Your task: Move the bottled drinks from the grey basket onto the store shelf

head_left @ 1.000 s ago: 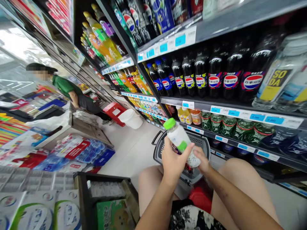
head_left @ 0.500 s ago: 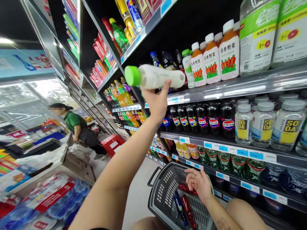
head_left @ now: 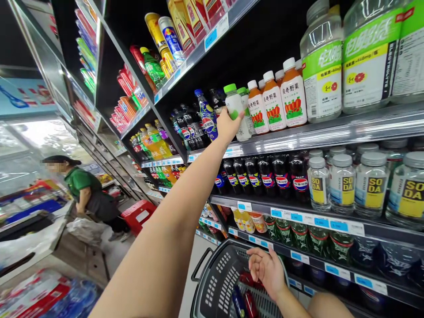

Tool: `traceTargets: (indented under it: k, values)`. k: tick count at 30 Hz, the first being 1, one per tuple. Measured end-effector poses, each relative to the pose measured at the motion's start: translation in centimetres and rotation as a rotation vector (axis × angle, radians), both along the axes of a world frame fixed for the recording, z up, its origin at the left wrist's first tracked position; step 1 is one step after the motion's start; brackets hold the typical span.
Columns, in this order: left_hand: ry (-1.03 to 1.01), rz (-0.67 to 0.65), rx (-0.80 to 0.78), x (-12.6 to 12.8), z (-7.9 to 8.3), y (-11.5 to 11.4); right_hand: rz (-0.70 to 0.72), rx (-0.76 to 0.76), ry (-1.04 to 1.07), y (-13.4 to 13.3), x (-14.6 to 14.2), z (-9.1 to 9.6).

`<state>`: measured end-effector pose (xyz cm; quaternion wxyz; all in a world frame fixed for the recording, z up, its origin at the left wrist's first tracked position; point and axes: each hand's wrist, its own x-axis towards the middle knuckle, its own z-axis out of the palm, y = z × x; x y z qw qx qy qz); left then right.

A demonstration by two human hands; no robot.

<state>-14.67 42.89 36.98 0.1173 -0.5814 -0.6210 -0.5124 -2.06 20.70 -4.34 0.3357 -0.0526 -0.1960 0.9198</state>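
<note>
My left hand reaches up to the shelf, its fingers closed around a green-capped drink bottle. The bottle stands nearly upright at the shelf's front, beside a similar green-capped bottle. To its right are carrot-label juice bottles; to its left, a blue-capped cola bottle. My right hand hangs over the grey shopping basket with nothing in it, its fingers loosely bent and apart. Inside the basket lie a blue bottle and a red bottle, partly hidden.
Lower shelves hold dark cola bottles and soda bottles. Large electrolyte bottles stand at upper right. At left, a person in a green shirt is beside a counter and a red box. Packed water bottles lie at lower left.
My left hand has brought the green-capped bottle from lying sideways in the air to nearly upright on the shelf. My right hand stays over the basket. The view has shifted slightly.
</note>
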Motion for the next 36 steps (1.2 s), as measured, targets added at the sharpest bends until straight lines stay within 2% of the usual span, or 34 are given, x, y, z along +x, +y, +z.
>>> traceTargets:
  k: [5, 10, 16, 23, 31, 36]
  values:
    - [-0.076, -0.038, -0.06, -0.3, -1.6, 1.7, -0.009, 0.011, -0.023, 0.9, 0.7, -1.0]
    - [-0.133, -0.101, -0.134, -0.4, -2.8, 2.2, -0.05, -0.027, -0.032, 1.9, 1.2, -2.5]
    - [-0.088, -0.076, -0.18, -0.4, -3.0, 2.3, -0.075, -0.068, -0.047, 2.6, 1.7, -2.6]
    - [-0.181, -0.157, -0.154, -0.9, -3.4, 2.8, -0.104, -0.168, -0.09, 2.8, 1.1, -3.5]
    - [-0.22, -0.172, -0.181, -1.1, -3.4, 3.1, -0.077, -0.325, -0.093, 2.8, 1.3, -2.5]
    - [-0.251, -0.209, -0.194, -1.5, -3.5, 3.6, -0.065, -0.353, -0.101, 3.0, 1.2, -2.3]
